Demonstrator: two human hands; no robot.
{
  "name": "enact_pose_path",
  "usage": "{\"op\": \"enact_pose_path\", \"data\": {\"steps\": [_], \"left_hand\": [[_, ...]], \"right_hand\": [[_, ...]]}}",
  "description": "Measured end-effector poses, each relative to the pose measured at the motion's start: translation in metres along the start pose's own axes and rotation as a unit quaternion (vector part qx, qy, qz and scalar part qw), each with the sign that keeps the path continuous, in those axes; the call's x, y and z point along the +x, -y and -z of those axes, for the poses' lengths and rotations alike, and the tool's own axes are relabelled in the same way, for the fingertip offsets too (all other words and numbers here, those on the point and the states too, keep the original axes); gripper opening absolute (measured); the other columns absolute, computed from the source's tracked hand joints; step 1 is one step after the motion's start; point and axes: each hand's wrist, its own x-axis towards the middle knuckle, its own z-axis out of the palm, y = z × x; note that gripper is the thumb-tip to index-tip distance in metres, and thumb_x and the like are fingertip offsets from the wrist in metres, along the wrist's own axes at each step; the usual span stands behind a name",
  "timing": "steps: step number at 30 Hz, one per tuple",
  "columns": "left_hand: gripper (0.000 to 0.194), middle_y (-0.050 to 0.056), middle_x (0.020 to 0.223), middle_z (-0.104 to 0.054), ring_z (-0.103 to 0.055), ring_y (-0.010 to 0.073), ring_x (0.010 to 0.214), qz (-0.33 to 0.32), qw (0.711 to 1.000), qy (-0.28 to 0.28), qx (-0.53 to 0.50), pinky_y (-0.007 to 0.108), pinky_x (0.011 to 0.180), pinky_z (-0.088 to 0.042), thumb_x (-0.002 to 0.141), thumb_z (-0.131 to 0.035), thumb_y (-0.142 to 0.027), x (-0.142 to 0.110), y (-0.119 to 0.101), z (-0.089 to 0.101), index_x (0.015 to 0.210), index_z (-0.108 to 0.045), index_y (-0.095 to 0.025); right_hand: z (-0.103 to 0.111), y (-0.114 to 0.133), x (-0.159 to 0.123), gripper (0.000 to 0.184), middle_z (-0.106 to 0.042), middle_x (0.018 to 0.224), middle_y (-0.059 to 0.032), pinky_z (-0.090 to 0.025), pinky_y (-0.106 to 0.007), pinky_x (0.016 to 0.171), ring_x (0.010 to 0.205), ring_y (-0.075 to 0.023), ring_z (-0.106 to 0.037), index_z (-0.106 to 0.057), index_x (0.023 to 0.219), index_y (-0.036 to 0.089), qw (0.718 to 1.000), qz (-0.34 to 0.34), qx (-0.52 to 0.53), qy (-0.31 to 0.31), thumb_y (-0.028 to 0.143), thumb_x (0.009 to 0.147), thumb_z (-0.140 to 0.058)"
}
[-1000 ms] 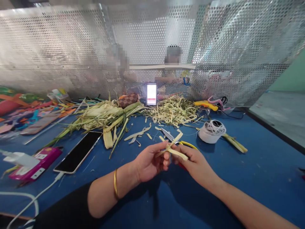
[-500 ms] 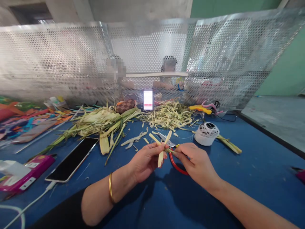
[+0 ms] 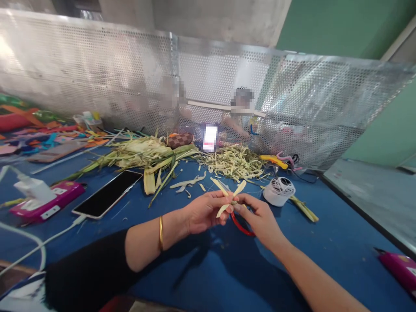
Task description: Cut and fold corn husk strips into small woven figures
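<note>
At a blue table [image 3: 341, 242], my left hand [image 3: 204, 213] and right hand [image 3: 260, 219], equally near, pinch crossed pale leaf strips [image 3: 239, 188] between them, one end slanting far-left, one far-right, one back toward me; red-handled scissors [image 3: 241, 227] lie beneath.

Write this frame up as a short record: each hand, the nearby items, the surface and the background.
Left hand: pinches pale strips; gold bangle on the wrist
Right hand: fingertips at the same strips, where they cross
By the hands: scissors, partly hidden, red handle showing
Beyond: leafy bundle; shredded pile
Left side: phone with cable plugged in; magenta power strip
Surface: blue tabletop
Background: perforated screen
</note>
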Motion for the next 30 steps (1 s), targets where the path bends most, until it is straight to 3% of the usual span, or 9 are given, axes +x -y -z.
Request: {"op": "enact_pose_path", "data": {"steps": [6,10,14,20,24,26,30], "left_hand": [[0.007,-0.003,0.059,-0.054,-0.041,0.0034,0.04,0.01,1.0,0.017,-0.005,0.016,0.043,-0.037,0.08,-0.064,-0.02,0.003,0.001,0.004,0.08,-0.061,-0.014],[0.003,-0.004,0.059,-0.056,-0.043,0.0028,0.041,0.023,0.999,-0.044,-0.004,0.015,0.042,-0.036,0.083,-0.059,-0.013,0.007,0.001,0.007,0.08,-0.06,-0.014],[0.007,-0.004,0.06,-0.055,-0.048,0.004,0.044,-0.016,0.995,-0.094,-0.039,0.015,0.045,-0.041,0.088,-0.054,-0.017,0.011,-0.003,0.009,0.084,-0.059,-0.014],[0.016,-0.004,0.054,-0.053,-0.046,0.0034,0.041,-0.035,0.995,-0.073,-0.052,0.014,0.045,-0.041,0.09,-0.051,-0.018,0.008,-0.013,0.008,0.076,-0.057,-0.013],[0.018,0.001,0.062,-0.063,-0.059,0.0076,0.049,-0.053,0.994,-0.094,-0.005,0.017,0.051,-0.046,0.091,-0.051,-0.025,0.005,-0.012,0.002,0.082,-0.06,-0.012],[0.028,0.005,0.068,-0.067,-0.064,0.0116,0.056,-0.06,0.992,-0.111,0.006,0.02,0.054,-0.048,0.093,-0.045,-0.036,0.004,-0.013,0.001,0.087,-0.061,-0.013],[0.046,0.009,0.075,-0.07,-0.068,0.0162,0.063,-0.065,0.99,-0.128,0.016,0.024,0.058,-0.05,0.094,-0.033,-0.049,0.003,-0.016,0.003,0.093,-0.06,-0.013]], "right_hand": [[-0.006,-0.005,-0.002,0.022,-0.066,0.073,-0.0018,-0.046,-0.031,0.07,0.071,-0.0176,-0.059,-0.068,0.081,0.019,0.997,-0.055,0.056,-0.016,0.041,0.076,-0.067],[-0.009,-0.014,0.007,0.02,-0.067,0.075,-0.0018,-0.046,-0.033,0.077,0.076,-0.0191,-0.06,-0.069,0.078,0.019,0.998,-0.054,0.025,-0.016,0.039,0.075,-0.066],[-0.02,-0.012,0.024,0.017,-0.069,0.082,-0.0014,-0.043,-0.035,0.086,0.086,-0.0196,-0.06,-0.069,0.083,0.021,0.998,-0.037,0.022,-0.035,0.035,0.075,-0.064],[-0.034,-0.004,0.031,0.017,-0.065,0.069,0.0003,-0.046,-0.031,0.075,0.072,-0.0164,-0.059,-0.062,0.07,0.02,0.99,-0.025,0.127,-0.052,0.036,0.075,-0.064],[-0.017,-0.011,0.028,0.021,-0.07,0.091,-0.0048,-0.045,-0.038,0.085,0.088,-0.0217,-0.062,-0.067,0.089,0.019,0.998,-0.016,0.015,-0.059,0.034,0.074,-0.064],[-0.006,-0.013,0.027,0.028,-0.069,0.098,-0.0069,-0.044,-0.041,0.089,0.094,-0.0237,-0.061,-0.065,0.098,0.02,0.996,0.008,-0.041,-0.085,0.034,0.074,-0.064],[0.003,-0.008,0.025,0.029,-0.064,0.089,-0.005,-0.047,-0.038,0.082,0.087,-0.0212,-0.06,-0.06,0.102,0.02,0.987,0.072,-0.111,-0.086,0.03,0.075,-0.062]]}}
